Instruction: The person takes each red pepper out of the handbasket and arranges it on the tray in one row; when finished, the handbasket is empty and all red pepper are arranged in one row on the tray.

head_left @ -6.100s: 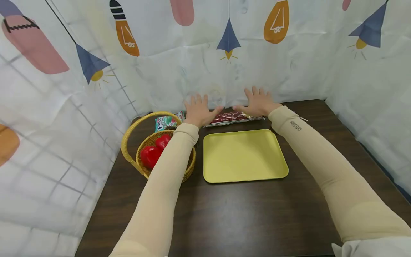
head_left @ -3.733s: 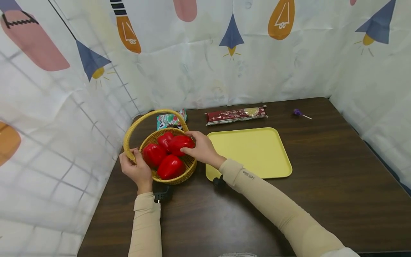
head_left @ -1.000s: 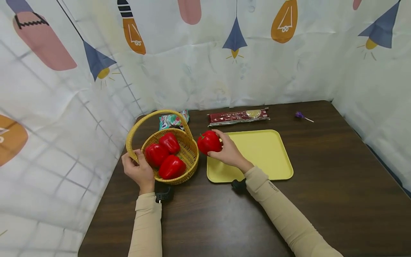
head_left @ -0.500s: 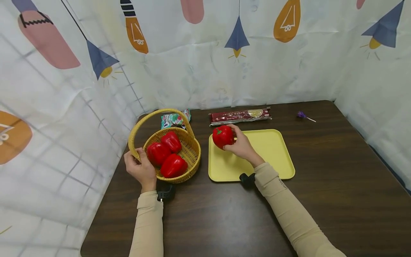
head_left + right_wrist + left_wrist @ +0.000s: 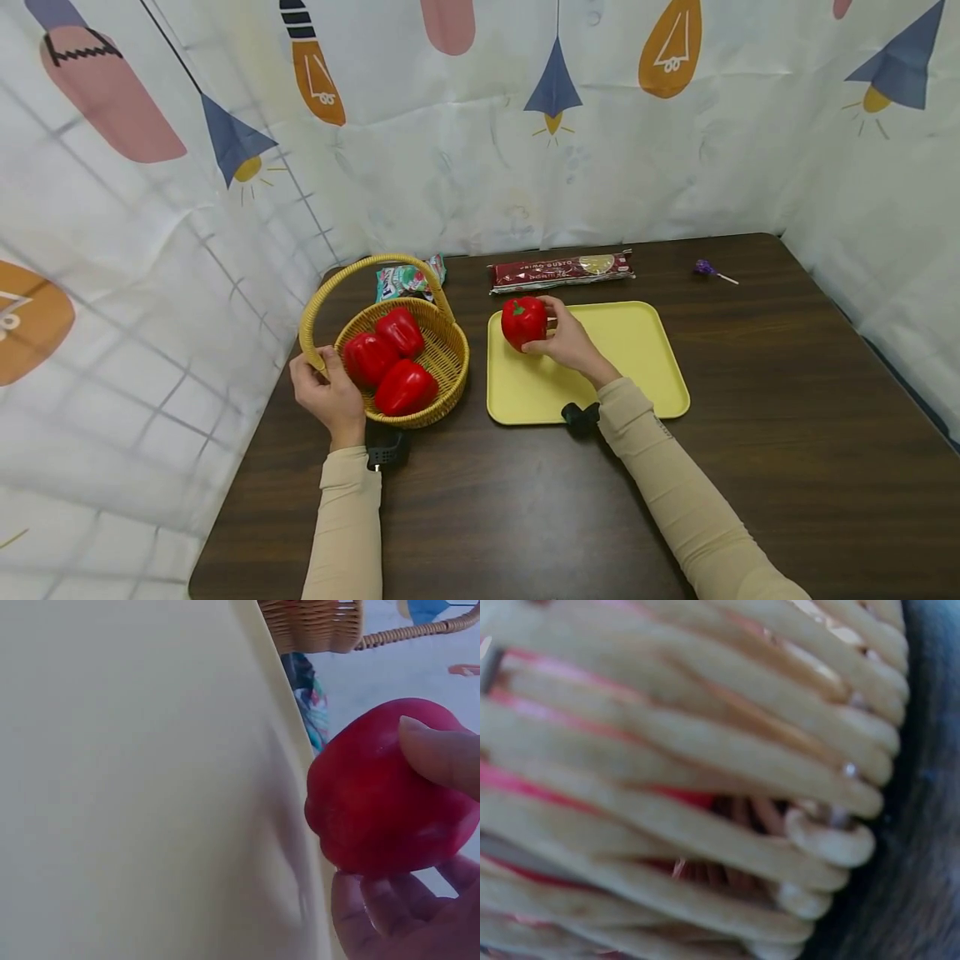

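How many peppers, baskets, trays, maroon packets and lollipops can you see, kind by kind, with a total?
Red peppers: 4, including one in the right hand
Basket: 1
Yellow tray: 1
Maroon packet: 1
Lollipop: 1
Total: 8

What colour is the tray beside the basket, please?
The tray is yellow, seen best in the head view; the right wrist view shows it paler.

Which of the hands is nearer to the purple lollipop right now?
Right. The right hand, holding a red pepper above the yellow tray, is left of the purple lollipop and closer to the person; the left hand is much farther left, gripping the basket handle.
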Demonstrator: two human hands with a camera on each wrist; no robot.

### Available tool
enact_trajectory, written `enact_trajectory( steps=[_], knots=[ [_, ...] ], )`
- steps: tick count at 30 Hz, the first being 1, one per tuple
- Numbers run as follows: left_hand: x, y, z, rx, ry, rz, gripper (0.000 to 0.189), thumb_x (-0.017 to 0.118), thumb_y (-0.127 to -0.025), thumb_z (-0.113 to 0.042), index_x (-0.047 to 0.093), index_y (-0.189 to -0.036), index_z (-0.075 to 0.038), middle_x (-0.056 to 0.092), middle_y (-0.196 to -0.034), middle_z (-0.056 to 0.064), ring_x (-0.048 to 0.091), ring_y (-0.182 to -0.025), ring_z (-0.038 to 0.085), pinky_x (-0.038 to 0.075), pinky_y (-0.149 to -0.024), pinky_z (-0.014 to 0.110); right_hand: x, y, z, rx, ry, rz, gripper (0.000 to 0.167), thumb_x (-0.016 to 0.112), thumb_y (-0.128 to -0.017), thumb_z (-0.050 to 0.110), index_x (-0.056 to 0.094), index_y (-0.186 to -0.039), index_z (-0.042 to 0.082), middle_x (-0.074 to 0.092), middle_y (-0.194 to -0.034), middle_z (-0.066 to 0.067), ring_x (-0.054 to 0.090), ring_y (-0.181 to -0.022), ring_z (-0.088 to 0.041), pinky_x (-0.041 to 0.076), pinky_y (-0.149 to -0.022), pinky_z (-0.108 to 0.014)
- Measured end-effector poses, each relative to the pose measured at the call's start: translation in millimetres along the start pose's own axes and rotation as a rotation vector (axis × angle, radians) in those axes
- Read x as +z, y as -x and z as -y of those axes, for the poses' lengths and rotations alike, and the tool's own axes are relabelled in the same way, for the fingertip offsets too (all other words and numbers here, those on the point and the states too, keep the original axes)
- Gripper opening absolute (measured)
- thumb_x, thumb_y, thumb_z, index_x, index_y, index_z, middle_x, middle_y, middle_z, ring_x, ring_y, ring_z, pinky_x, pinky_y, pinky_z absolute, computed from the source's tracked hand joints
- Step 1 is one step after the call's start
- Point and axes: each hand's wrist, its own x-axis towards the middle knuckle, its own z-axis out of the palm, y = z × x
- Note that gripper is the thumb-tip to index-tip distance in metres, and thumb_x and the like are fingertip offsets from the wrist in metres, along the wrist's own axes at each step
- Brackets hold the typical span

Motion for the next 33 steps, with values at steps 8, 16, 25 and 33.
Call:
enact_trajectory(
  steps=[8,16,25,33],
  knots=[
    [-0.4,0.7,-1.3,-0.011,-0.004,0.009,0.028,0.063,-0.094,-0.010,0.058,-0.090,0.017,0.053,-0.085,-0.011,0.047,-0.079,0.003,0.034,-0.073,0.023,-0.7,-1.6,-6.2,0.010,-0.021,0.068,0.090,0.077,-0.075,-0.006,0.027,-0.148,0.009,0.040,-0.144,-0.017,0.046,-0.127,-0.037,0.043,-0.102,-0.048],
    [-1.5,1.2,-2.2,-0.019,-0.004,0.014,0.028,0.063,-0.094,-0.011,0.059,-0.091,0.017,0.053,-0.085,-0.011,0.046,-0.079,0.003,0.034,-0.072,0.023,-7.9,-0.8,-5.5,0.030,-0.036,0.121,0.095,0.079,-0.074,-0.005,0.022,-0.149,0.010,0.036,-0.145,-0.017,0.041,-0.131,-0.038,0.040,-0.104,-0.051],
    [-0.9,0.4,-1.1,0.000,0.010,0.002,0.026,0.063,-0.093,-0.007,0.058,-0.089,0.018,0.053,-0.084,-0.011,0.046,-0.077,0.003,0.033,-0.072,0.022,-8.7,-1.9,-4.1,0.015,0.035,0.113,0.093,0.085,-0.075,0.013,0.028,-0.148,0.013,0.043,-0.141,-0.017,0.045,-0.127,-0.036,0.042,-0.101,-0.052],
    [0.4,0.0,0.8,0.021,0.028,-0.002,0.025,0.063,-0.093,-0.005,0.057,-0.088,0.018,0.052,-0.084,-0.010,0.044,-0.075,0.003,0.032,-0.070,0.022,6.5,0.0,3.7,-0.047,0.044,0.105,0.091,0.085,-0.075,0.014,0.030,-0.148,0.010,0.041,-0.142,-0.015,0.048,-0.124,-0.035,0.045,-0.098,-0.050]
  ],
)
